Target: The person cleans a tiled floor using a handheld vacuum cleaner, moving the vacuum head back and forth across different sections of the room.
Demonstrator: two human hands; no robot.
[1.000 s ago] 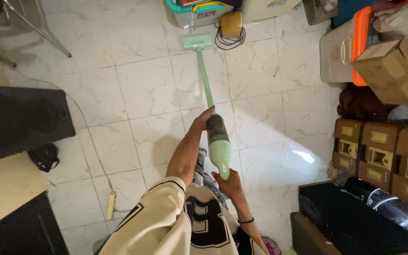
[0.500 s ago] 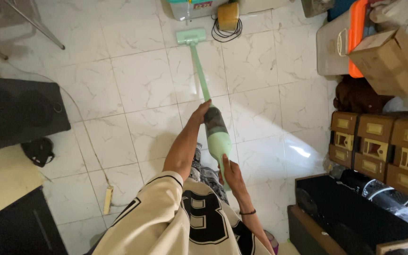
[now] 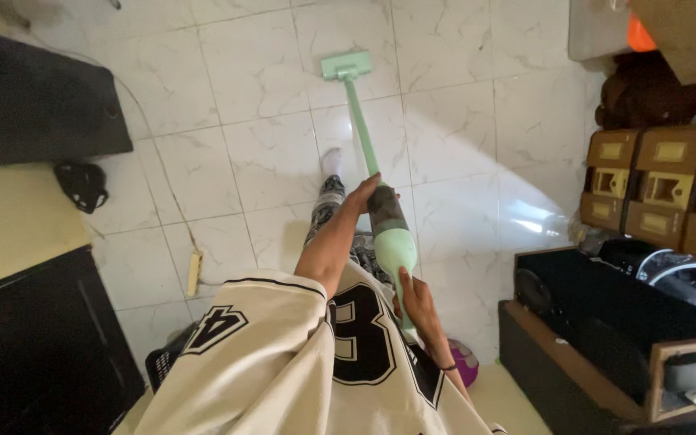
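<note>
Head view showed a green stick vacuum (image 3: 380, 189) stretched across the white tile floor (image 3: 259, 72), the left hand (image 3: 362, 193) gripping its tube to steer, the right hand (image 3: 415, 300) clasping its handle, beside stacked brown boxes (image 3: 658, 189).

Mint-green stick vacuum (image 3: 380, 201) seen on white, grey-veined marble tiles (image 3: 267, 161).
A cream jersey (image 3: 308, 362) with black numerals is worn; brown boxes (image 3: 662, 185) are stacked at three o'clock, a black speaker (image 3: 34, 105) at ten.
</note>
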